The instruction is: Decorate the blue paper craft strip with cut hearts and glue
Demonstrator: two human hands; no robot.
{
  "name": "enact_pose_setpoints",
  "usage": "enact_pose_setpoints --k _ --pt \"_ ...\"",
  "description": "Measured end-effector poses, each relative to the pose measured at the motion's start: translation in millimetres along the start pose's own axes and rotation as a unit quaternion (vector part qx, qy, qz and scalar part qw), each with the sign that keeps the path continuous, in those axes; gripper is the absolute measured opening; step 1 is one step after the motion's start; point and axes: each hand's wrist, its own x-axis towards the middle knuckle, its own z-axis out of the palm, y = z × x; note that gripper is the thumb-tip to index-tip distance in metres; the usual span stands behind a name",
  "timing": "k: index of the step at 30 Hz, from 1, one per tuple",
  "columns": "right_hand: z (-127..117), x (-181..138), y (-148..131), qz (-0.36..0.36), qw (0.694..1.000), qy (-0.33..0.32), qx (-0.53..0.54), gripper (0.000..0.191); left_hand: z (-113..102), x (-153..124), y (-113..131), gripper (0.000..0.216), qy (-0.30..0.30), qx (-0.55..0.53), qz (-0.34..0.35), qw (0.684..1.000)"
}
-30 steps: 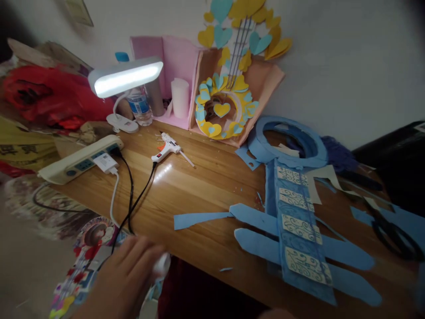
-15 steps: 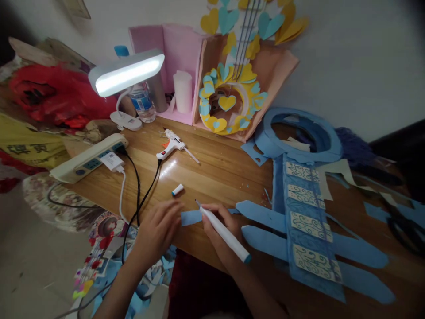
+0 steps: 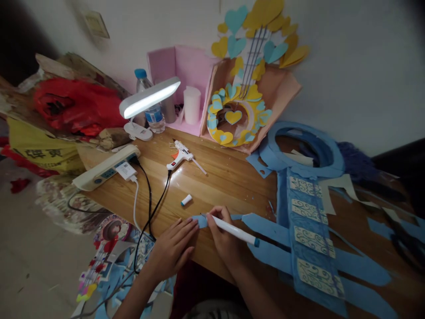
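My right hand (image 3: 224, 237) grips a white marker pen (image 3: 234, 230) with a blue end, its tip resting on the left end of a blue foam strip (image 3: 203, 220). My left hand (image 3: 172, 248) lies flat with fingers stretched out, pressing down beside that strip end at the table's front edge. The pen's white cap (image 3: 186, 200) lies loose on the wooden table (image 3: 226, 177) just beyond my hands. The strip joins a large blue foam cut-out (image 3: 308, 217) with patterned cream panels to the right.
A white glue gun (image 3: 179, 156) lies mid-table with its black cord running to a power strip (image 3: 106, 167) at the left. A lit desk lamp (image 3: 149, 98), a water bottle (image 3: 149, 103), a pink box (image 3: 186, 71) and a heart-covered paper guitar (image 3: 245, 88) stand along the wall. Scraps litter the floor.
The view has shifted slightly. My right hand has lowered the pen tip onto the blue strip, and my left hand has slid right to flatten the strip's end.
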Motion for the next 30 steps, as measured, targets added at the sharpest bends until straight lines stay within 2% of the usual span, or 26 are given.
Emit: enact_pose_setpoints --k 3,6,7,9,11,13,15,17,19,25,30 --pt "0.8 1.5 -0.1 0.010 1.000 0.002 0.013 0.016 -15.7 10.6 -0.6 0.044 0.024 0.003 -0.014 1.000" --pt "0.6 1.1 0.2 0.024 1.000 0.011 0.016 0.018 -49.3 39.2 -14.0 0.045 0.139 0.039 -0.120 0.982" --pt "0.3 0.8 0.7 0.029 0.999 0.010 0.015 0.018 -64.2 53.2 -23.2 0.047 0.206 0.062 -0.170 0.962" --pt "0.2 0.4 2.1 0.033 0.999 0.006 0.013 0.019 -97.2 84.8 -48.0 0.059 0.323 0.119 -0.224 0.912" --pt "0.8 0.5 3.8 0.036 0.999 0.008 0.013 0.020 -130.1 116.0 -76.2 0.069 0.370 0.154 -0.251 0.881" --pt "1.9 0.7 5.2 0.035 0.999 0.016 0.016 0.021 -158.0 140.5 -99.9 0.064 0.345 0.156 -0.268 0.886" --pt "2.7 0.9 5.7 0.034 0.999 0.020 0.017 0.022 -178.5 155.3 -114.2 0.047 0.276 0.149 -0.299 0.901" --pt "2.7 1.1 5.0 0.031 0.999 0.019 0.019 0.022 -192.6 160.7 -119.6 0.034 0.210 0.156 -0.330 0.907" --pt "1.6 1.3 3.1 0.034 0.999 0.018 0.018 0.022 -203.3 159.1 -121.4 0.032 0.175 0.174 -0.345 0.906" --pt "-2.9 3.2 -3.3 0.030 0.999 0.022 -0.015 0.022 -224.3 140.9 -143.1 0.041 0.184 0.188 -0.314 0.912" --pt "-3.9 3.9 -8.8 0.027 0.999 0.027 -0.021 0.022 -221.1 135.9 -159.9 0.061 0.222 0.191 -0.293 0.910"
